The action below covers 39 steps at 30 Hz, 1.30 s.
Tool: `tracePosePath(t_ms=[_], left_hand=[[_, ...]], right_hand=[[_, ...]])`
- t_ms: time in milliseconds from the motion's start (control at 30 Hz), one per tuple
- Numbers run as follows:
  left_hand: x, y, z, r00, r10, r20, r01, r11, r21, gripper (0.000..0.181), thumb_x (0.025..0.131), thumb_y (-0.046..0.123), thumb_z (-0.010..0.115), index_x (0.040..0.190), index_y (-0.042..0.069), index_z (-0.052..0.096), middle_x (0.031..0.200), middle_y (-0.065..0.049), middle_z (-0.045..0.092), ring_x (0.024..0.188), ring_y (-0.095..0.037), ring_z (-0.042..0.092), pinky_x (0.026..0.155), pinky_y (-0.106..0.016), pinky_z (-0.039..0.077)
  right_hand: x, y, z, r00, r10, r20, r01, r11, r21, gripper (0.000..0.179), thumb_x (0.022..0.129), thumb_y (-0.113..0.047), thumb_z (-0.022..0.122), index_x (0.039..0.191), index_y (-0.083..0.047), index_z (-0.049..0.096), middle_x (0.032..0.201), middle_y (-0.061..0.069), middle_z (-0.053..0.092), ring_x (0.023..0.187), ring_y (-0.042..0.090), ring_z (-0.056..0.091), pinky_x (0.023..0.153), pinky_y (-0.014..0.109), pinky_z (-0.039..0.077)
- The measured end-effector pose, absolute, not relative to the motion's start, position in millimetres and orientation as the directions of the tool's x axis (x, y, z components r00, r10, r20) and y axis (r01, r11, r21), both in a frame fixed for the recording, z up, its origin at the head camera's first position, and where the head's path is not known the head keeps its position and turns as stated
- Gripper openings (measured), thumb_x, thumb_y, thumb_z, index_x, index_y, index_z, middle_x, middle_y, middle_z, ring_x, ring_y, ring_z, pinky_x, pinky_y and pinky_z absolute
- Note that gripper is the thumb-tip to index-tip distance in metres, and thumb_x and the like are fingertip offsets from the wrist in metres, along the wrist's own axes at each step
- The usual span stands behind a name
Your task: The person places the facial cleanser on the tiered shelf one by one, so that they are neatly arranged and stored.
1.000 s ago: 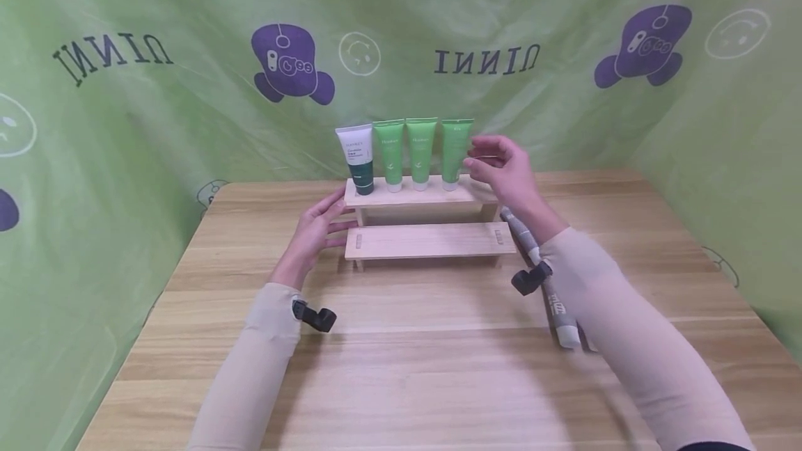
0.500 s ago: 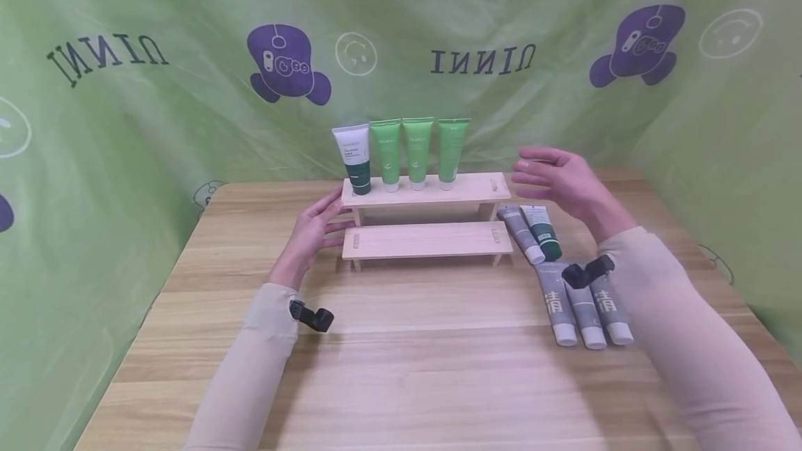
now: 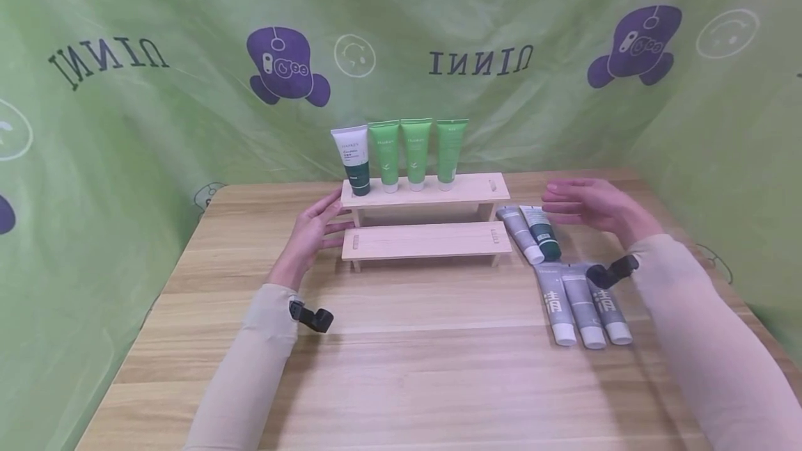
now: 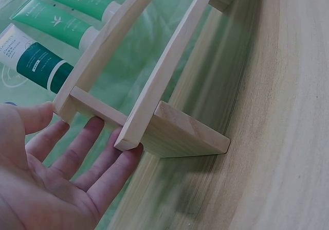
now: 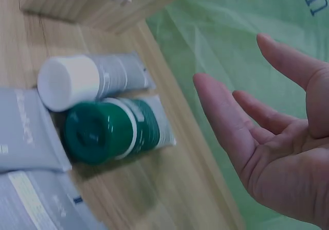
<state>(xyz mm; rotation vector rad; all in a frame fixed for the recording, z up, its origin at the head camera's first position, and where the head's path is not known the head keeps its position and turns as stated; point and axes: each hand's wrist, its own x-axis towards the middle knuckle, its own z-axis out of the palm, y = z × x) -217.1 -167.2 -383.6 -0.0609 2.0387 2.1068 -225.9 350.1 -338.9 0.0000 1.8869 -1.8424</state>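
Note:
A two-step wooden stand [image 3: 432, 241] has a white-and-dark-green squeeze tube [image 3: 354, 162] and three bright green tubes [image 3: 416, 155] upright on its upper step. My left hand [image 3: 308, 232] rests against the stand's left end; in the left wrist view its fingers are stretched out, fingertips at the wood, thumb by the upper board's corner. To the right of the stand, my right hand [image 3: 592, 204] is held with nothing in it, fingers loosely extended. Nearest to it lie a white-and-green tube [image 5: 110, 129] and a grey tube [image 5: 97, 78], side by side.
Several more grey tubes [image 3: 554, 305] with white caps lie in a row on the table's right side, caps toward me. The lower step of the stand bears no tubes. A green printed curtain [image 3: 401, 12] hangs behind the wooden table [image 3: 401, 381].
My right hand has drawn away from the rightmost green tube on the upper step, moving right and lower to near the lying tubes. My left hand stays at the stand's end.

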Motion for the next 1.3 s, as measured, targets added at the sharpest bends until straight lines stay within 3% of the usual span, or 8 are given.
tracePosePath(t_ms=[167,267,333,467,633,833,1000,1300], left_hand=[[-217,-167,-384,-0.977,0.120,-0.174,-0.178,-0.021,0.984,0.049,0.108,0.030,0.048,0.156,0.026,0.039,0.144,-0.020,0.052,0.124,-0.039,0.058,0.099,-0.053,0.051],[-217,-168,-384,-0.977,0.125,-0.171,-0.175,-0.022,0.984,0.050,0.108,0.030,0.048,0.156,0.026,0.039,0.145,-0.021,0.051,0.125,-0.039,0.057,0.099,-0.053,0.051],[-217,-168,-384,-0.977,0.129,-0.170,-0.174,-0.023,0.984,0.050,0.108,0.030,0.048,0.156,0.026,0.039,0.146,-0.022,0.050,0.125,-0.040,0.057,0.100,-0.054,0.050],[-217,-168,-384,-0.977,0.132,-0.165,-0.170,-0.025,0.985,0.049,0.108,0.030,0.048,0.156,0.026,0.039,0.146,-0.022,0.050,0.126,-0.041,0.056,0.100,-0.055,0.050],[-218,-168,-384,-0.977,0.133,-0.164,-0.169,-0.032,0.985,0.050,0.108,0.030,0.048,0.156,0.025,0.039,0.145,-0.022,0.051,0.125,-0.040,0.057,0.100,-0.055,0.049],[-218,-167,-384,-0.979,0.117,-0.170,-0.175,-0.034,0.984,0.049,0.107,0.030,0.049,0.155,0.025,0.041,0.141,-0.019,0.056,0.122,-0.038,0.060,0.099,-0.055,0.050],[-219,-166,-385,-0.979,0.115,-0.171,-0.175,-0.024,0.984,0.049,0.107,0.030,0.050,0.155,0.026,0.041,0.141,-0.019,0.056,0.122,-0.037,0.060,0.099,-0.054,0.051],[-218,-167,-384,-0.978,0.119,-0.171,-0.176,-0.025,0.984,0.049,0.107,0.031,0.050,0.155,0.027,0.041,0.142,-0.019,0.054,0.123,-0.038,0.059,0.099,-0.054,0.051]], right_hand=[[-228,365,-353,-0.854,-0.343,-0.391,0.333,0.217,-0.918,0.061,0.108,-0.021,0.048,0.155,0.007,0.019,0.143,0.019,0.054,0.121,0.021,0.061,0.110,0.045,0.042],[-227,371,-362,-0.846,-0.348,-0.403,0.332,0.247,-0.910,0.051,0.108,-0.020,0.047,0.151,0.003,0.032,0.150,0.029,0.037,0.119,0.021,0.062,0.109,0.045,0.043],[-227,373,-368,-0.843,-0.345,-0.413,0.341,0.251,-0.906,0.047,0.109,-0.018,0.046,0.149,0.004,0.034,0.149,0.031,0.037,0.117,0.022,0.063,0.109,0.047,0.042],[-225,371,-376,-0.835,-0.332,-0.439,0.367,0.258,-0.894,0.053,0.108,-0.013,0.046,0.150,0.011,0.024,0.141,0.028,0.051,0.111,0.022,0.065,0.108,0.050,0.042],[-225,363,-382,-0.835,-0.280,-0.474,0.396,0.292,-0.871,0.059,0.105,-0.013,0.053,0.149,0.014,0.025,0.114,0.013,0.069,0.103,0.021,0.067,0.101,0.044,0.051],[-229,354,-383,-0.844,-0.265,-0.467,0.346,0.396,-0.850,0.054,0.104,-0.010,0.054,0.141,0.021,0.031,0.096,0.005,0.069,0.088,0.014,0.068,0.086,0.035,0.059],[-230,345,-380,-0.857,-0.215,-0.469,0.306,0.520,-0.798,0.047,0.102,-0.016,0.061,0.130,0.017,0.045,0.088,0.003,0.067,0.079,0.013,0.064,0.073,0.030,0.059],[-232,337,-377,-0.852,-0.174,-0.494,0.321,0.572,-0.755,0.038,0.100,-0.019,0.064,0.120,0.011,0.053,0.086,0.004,0.066,0.077,0.014,0.064,0.073,0.031,0.060]])
